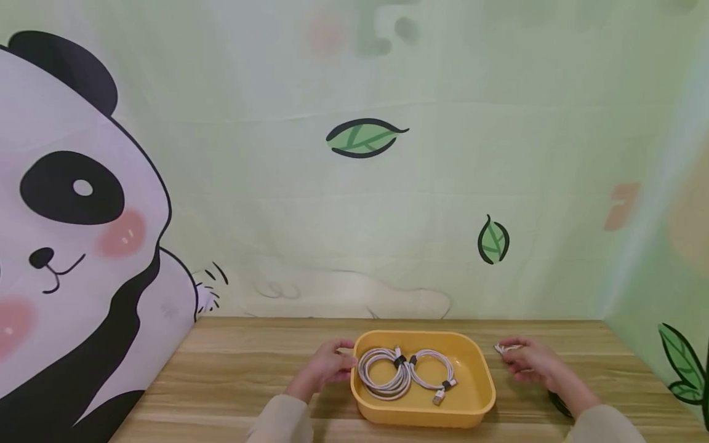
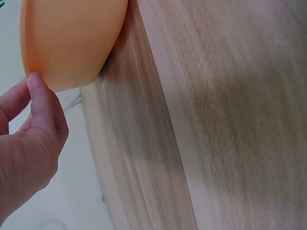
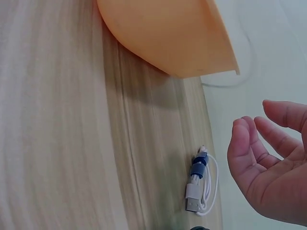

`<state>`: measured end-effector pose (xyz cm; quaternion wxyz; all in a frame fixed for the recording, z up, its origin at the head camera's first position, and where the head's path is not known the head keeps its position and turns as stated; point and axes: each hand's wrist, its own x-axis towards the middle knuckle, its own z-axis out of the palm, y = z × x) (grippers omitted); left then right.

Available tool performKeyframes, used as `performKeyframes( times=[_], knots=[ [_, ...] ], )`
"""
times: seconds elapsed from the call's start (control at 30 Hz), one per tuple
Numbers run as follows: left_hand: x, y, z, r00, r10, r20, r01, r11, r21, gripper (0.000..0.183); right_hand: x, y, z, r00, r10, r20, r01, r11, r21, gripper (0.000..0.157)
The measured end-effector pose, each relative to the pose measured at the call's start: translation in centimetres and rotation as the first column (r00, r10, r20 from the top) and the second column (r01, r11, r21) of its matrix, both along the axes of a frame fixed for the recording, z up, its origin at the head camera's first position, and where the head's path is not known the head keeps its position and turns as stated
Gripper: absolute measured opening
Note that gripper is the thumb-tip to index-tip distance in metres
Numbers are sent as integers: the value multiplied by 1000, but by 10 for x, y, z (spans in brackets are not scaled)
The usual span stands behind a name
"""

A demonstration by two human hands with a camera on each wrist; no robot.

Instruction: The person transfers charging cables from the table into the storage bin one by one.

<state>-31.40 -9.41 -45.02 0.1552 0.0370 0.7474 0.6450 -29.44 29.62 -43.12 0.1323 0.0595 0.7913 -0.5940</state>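
Bin [image 1: 423, 417] pinched by left hand [image 1: 327, 366], right hand [image 1: 534, 362] loosely curved, empty, near white cable [image 3: 205, 179]

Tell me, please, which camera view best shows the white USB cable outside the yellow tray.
The right wrist view: there the white USB cable shows its plug and blue straps, unobscured by the right hand. The head view shows only part, beside that hand; the left wrist view, none.

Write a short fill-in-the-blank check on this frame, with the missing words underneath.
Inside the yellow bin lie ____ coils of cable.
The ____ grip pinches the bin.
In the head view, a white cable near the right grip lies to the bin's ____.
In the right wrist view, that cable's straps are ____.

Missing words: two; left; right; blue.
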Motion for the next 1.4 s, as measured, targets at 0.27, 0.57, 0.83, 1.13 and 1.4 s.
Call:
performKeyframes(
  times=[0.27, 0.57, 0.83, 1.13, 1.4],
  knots=[
    [-1, 1, 0, 1000, 4, 2, -4, 1000, 0, 38, -4, 3, 5, 999, -52, -14, 52, 999, -14, 44],
    [-1, 1, 0, 1000, 10, -1, -10, 1000, -3, 36, -12, 10, 2, 996, -84, -20, 85, 996, 22, 48],
    [-2, 1, -3, 1000, 9, -6, -9, 1000, -3, 36, -15, 19, -1, 993, -118, -15, 118, 992, 36, 51],
    [-1, 1, -2, 1000, 14, 4, -14, 1000, -12, 36, -15, 33, -10, 982, -182, -41, 181, 983, -16, 51],
    [-2, 1, -3, 1000, 26, 6, -26, 999, -23, 36, -16, 39, -16, 966, -256, -47, 254, 966, -47, 59]
  ],
)
